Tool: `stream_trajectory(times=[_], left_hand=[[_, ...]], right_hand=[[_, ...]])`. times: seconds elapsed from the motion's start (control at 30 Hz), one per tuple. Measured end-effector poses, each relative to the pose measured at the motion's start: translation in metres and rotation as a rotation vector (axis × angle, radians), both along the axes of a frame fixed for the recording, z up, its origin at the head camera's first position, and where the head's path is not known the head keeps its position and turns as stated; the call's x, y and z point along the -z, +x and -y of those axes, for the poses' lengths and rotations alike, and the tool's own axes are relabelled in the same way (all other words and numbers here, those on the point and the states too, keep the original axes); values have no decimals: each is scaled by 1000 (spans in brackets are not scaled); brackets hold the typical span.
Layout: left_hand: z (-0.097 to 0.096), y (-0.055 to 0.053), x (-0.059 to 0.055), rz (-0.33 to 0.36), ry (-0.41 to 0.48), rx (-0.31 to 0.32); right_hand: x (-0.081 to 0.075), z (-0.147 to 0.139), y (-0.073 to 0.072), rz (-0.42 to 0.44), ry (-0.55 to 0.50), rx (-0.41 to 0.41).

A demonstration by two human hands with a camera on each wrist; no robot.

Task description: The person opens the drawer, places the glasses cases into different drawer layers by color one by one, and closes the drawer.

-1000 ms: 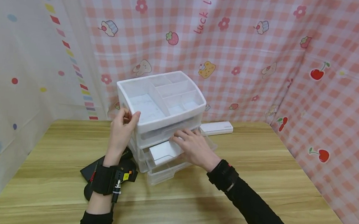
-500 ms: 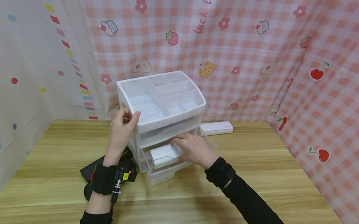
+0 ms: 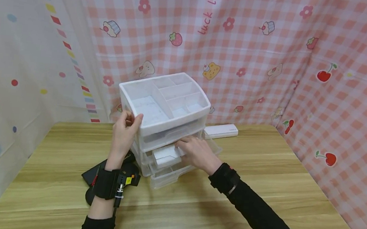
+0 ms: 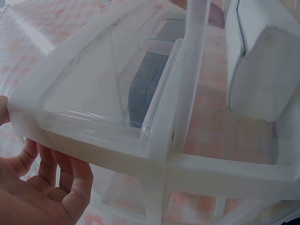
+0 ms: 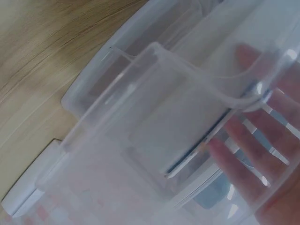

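A white plastic drawer organizer has a divided top tray and clear drawers. My left hand grips the tray's front left corner, thumb above and fingers below the rim in the left wrist view. The middle drawer is pulled out, with a white box inside. My right hand reaches into that drawer and holds the box; through the clear plastic in the right wrist view, the fingers lie along one edge and the thumb is on the other side. The lower drawer also sticks out.
A slim white box lies on the wooden table behind the organizer's right side. Black objects lie beside its left side, under my left wrist. A dark grey block is inside the closed upper drawer. Patterned curtains border the table.
My right hand has lowered and reached further into the middle drawer, fingertips passing under the upper drawer. The white box has shifted and tilted slightly. My left hand has stayed put.
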State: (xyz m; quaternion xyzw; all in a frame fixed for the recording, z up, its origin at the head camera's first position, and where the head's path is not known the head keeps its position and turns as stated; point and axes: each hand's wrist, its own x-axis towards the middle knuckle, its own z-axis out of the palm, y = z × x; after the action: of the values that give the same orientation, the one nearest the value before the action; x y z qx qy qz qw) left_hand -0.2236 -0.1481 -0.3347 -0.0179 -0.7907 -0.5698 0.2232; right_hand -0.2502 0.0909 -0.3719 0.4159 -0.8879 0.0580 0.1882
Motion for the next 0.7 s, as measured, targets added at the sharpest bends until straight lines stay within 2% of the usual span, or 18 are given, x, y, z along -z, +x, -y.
stream_trajectory(times=[0.13, 0.2, 0.27, 0.47, 0.7], left_hand=[[0, -1, 0, -2, 9, -5], [0, -1, 0, -2, 14, -6], [0, -1, 0, -2, 13, -6], [-1, -1, 0, 2, 8, -3], [-1, -1, 0, 4, 3, -12]], right_hand=[[4, -1, 0, -103, -22, -12], [5, -2, 0, -125, -29, -23], [4, -3, 1, -115, -29, -38], [3, -4, 1, -16, -13, -80], [3, -6, 1, -15, 4, -75]])
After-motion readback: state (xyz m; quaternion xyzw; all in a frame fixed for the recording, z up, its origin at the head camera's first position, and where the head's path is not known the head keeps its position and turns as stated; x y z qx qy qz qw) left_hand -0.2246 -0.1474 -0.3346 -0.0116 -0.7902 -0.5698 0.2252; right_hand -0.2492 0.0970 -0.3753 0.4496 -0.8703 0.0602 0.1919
